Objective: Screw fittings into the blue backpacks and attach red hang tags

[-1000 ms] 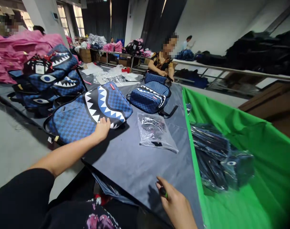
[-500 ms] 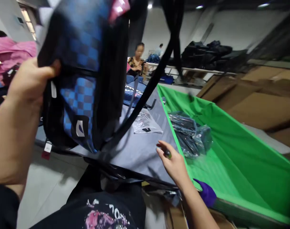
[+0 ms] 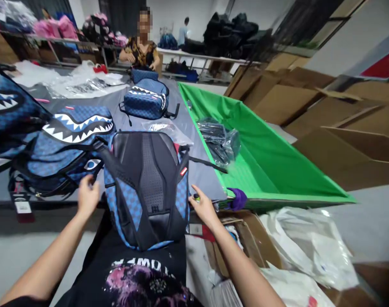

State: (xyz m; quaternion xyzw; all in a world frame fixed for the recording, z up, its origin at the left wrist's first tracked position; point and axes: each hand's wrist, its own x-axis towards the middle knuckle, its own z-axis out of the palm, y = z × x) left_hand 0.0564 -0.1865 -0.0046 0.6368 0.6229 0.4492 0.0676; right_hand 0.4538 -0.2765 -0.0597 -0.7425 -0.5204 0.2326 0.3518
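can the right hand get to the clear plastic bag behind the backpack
Probably yes. The right hand sits at the right edge of the backpack, and the clear plastic bag lies just past its top on the grey table, with bare table along that side. Its fingers pinch a small green thing, though.

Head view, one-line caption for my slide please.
Blue checkered backpack, back panel up, at the grey table edge; left hand by a strap, right hand pinching a small green item.
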